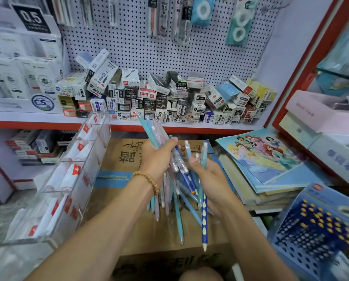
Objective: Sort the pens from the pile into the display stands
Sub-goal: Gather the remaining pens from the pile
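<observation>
While a clear acrylic stand (64, 179) with red-and-white labels tilts at nine o'clock, its compartments running from lower left toward the shelf (37, 123), the left hand (159, 159) near centre grips a bundle of pens (155, 134) that fans up toward twelve o'clock; a bead bracelet (149, 180) circles that wrist. Just to its right, the right hand (208, 175) pinches a light-blue pen (204, 157) between thumb and fingers and holds more pens beneath it, among them a dark-blue pen (204, 218) with pale dots pointing toward six o'clock. Both hands hover over a cardboard box (129, 159). On the shelf at twelve o'clock lie heaped small refill boxes (169, 98) before a pegboard (190, 57). At three o'clock sits a stack of notebooks (267, 159); at four o'clock, a blue basket (311, 230).
</observation>
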`<state>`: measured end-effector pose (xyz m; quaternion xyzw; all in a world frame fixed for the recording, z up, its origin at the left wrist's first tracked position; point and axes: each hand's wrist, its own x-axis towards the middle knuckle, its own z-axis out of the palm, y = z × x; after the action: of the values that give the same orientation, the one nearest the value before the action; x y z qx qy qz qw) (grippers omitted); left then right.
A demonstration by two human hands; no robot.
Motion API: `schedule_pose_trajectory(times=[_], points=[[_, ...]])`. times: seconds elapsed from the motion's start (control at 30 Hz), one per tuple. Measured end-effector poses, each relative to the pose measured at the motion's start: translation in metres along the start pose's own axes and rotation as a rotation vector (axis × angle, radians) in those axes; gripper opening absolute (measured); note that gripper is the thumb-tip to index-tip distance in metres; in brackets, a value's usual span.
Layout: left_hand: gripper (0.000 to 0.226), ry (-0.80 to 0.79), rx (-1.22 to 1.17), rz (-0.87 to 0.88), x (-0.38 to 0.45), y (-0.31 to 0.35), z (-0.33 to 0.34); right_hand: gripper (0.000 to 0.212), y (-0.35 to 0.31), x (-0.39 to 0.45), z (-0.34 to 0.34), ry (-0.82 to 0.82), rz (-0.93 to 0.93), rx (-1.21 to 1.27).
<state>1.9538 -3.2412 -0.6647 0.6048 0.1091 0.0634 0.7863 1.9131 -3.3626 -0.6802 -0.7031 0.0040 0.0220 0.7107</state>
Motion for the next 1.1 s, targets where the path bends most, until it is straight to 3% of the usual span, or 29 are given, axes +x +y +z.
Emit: schedule_pose_trajectory(times=[0.2,0.3,0.4,0.5,0.77,1.1], points=[[0.026,-0.139,0.063,-0.106,-0.015,-0.012,-0.003,0.025,-0.013,-0.011,-0.027,0.198,0.051,0.496],[0.012,-0.258,0.037,-0.171,-0.031,-0.020,0.007,0.022,-0.018,-0.019,-0.040,0.260,-0.015,0.590],[0.005,-0.322,-0.003,-0.242,-0.050,-0.023,0.015,0.024,-0.019,-0.032,-0.055,0.335,-0.062,0.590],[0.019,-0.384,0.013,-0.276,-0.067,-0.025,0.021,0.028,-0.020,-0.047,-0.069,0.402,-0.062,0.519],[0.033,-0.573,0.229,-0.177,-0.101,-0.041,0.040,0.028,-0.014,-0.073,-0.088,0.537,0.093,0.351],[0.024,-0.693,0.311,-0.158,-0.122,-0.047,0.056,0.023,-0.003,-0.095,-0.103,0.595,0.052,0.518]])
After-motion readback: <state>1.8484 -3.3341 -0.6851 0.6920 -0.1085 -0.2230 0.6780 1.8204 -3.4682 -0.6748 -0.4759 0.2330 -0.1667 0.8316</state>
